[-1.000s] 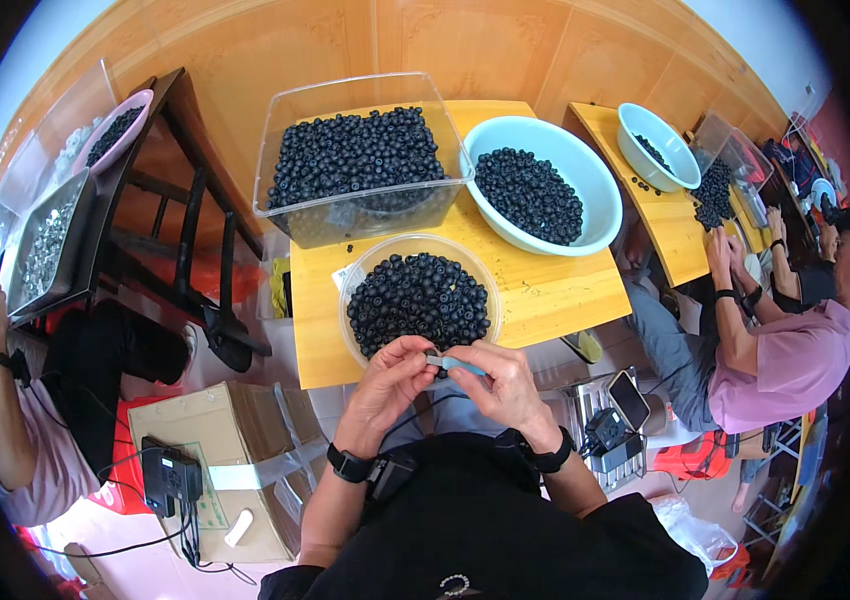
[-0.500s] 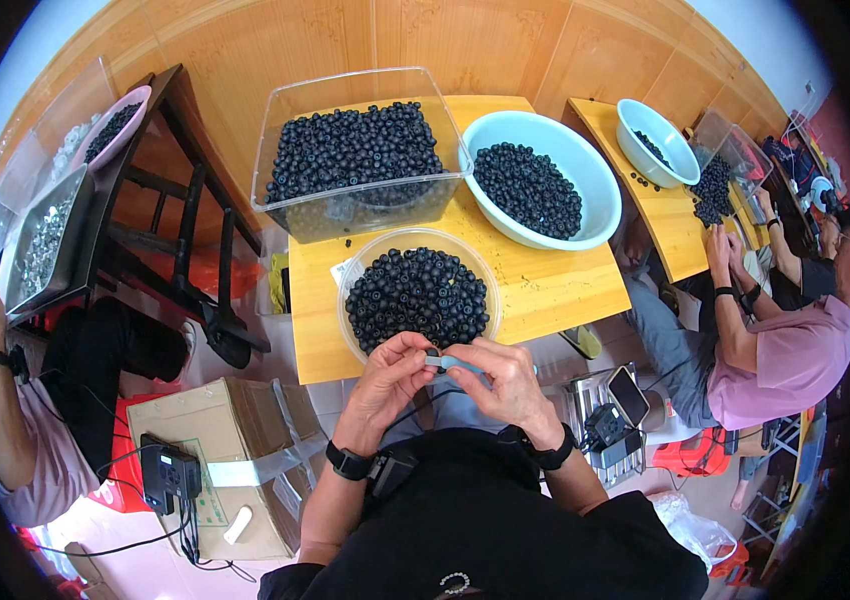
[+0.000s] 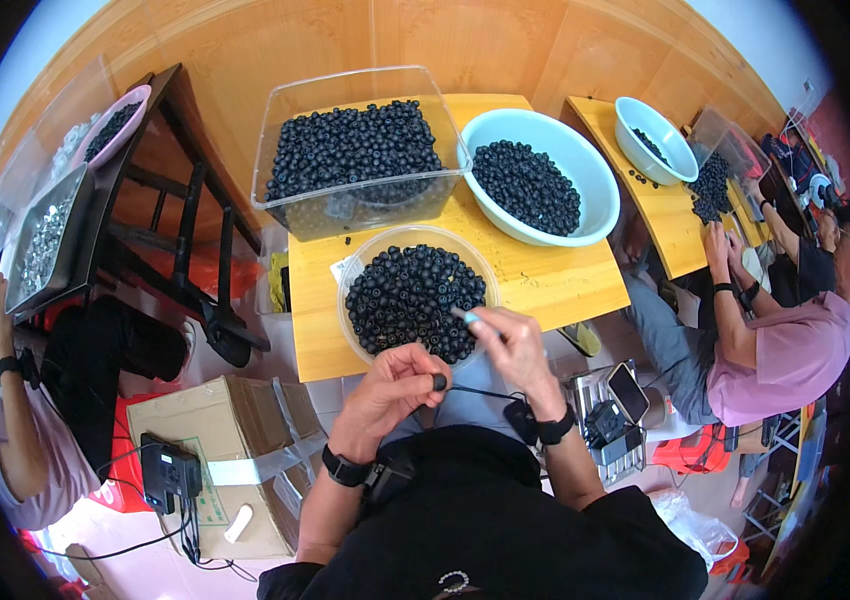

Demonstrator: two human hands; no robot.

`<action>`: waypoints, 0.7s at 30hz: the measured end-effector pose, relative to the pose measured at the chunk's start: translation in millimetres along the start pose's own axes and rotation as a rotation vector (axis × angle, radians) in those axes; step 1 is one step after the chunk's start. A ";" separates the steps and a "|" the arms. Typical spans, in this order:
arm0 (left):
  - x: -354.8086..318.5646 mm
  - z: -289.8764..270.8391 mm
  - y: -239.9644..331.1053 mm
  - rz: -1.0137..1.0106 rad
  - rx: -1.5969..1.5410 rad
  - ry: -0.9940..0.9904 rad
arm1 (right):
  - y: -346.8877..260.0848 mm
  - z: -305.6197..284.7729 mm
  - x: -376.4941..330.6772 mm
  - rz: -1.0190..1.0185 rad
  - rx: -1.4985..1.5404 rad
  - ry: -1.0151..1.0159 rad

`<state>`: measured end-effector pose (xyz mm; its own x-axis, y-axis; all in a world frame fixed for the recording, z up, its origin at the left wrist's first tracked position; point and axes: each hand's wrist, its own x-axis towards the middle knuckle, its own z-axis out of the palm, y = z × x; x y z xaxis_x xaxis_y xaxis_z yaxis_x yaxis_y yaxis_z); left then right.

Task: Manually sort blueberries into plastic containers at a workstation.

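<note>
My left hand [image 3: 390, 392] is closed in a pinch around a small black round piece [image 3: 439, 382], just in front of the near table edge. Up and to its right, my right hand [image 3: 511, 348] grips a small light-blue and grey tool [image 3: 467, 316], whose exact kind I cannot make out. That tool's tip is over the near right part of a clear round tub [image 3: 493, 275]. Many black round pieces [image 3: 410, 290] with holes in their middles fill the tub. A black cable runs behind my hands near my lap.
Behind the tub stand a clear rectangular bin [image 3: 365, 215] and a light-blue basin [image 3: 600, 200], both holding black pieces, on a yellow wooden table [image 3: 555, 290]. A cardboard box [image 3: 195, 420] is at left. People work at a dark table [image 3: 110, 215] and another yellow table [image 3: 680, 235].
My hands have come apart. The right one has moved up and right with the tool, toward the tub; the left has dropped slightly, and the black piece in it now shows.
</note>
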<state>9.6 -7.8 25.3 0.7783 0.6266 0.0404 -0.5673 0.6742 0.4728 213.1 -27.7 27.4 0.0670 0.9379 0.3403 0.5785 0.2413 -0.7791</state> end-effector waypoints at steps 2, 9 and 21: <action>-0.7 -6.5 0.6 0.024 0.014 0.045 | 4.5 -9.3 -2.2 0.056 -0.039 0.000; -0.9 -20.0 -2.0 0.079 0.056 0.243 | -34.9 -12.7 -4.8 0.032 0.173 -0.129; -3.2 -18.0 -3.9 -0.037 0.146 0.230 | -38.5 9.0 -12.2 0.249 0.603 -0.332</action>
<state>4.5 -5.4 7.5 0.7070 0.6860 -0.1720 -0.4817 0.6451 0.5932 182.7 -46.3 48.6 -0.1675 0.9858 0.0123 0.0242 0.0166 -0.9996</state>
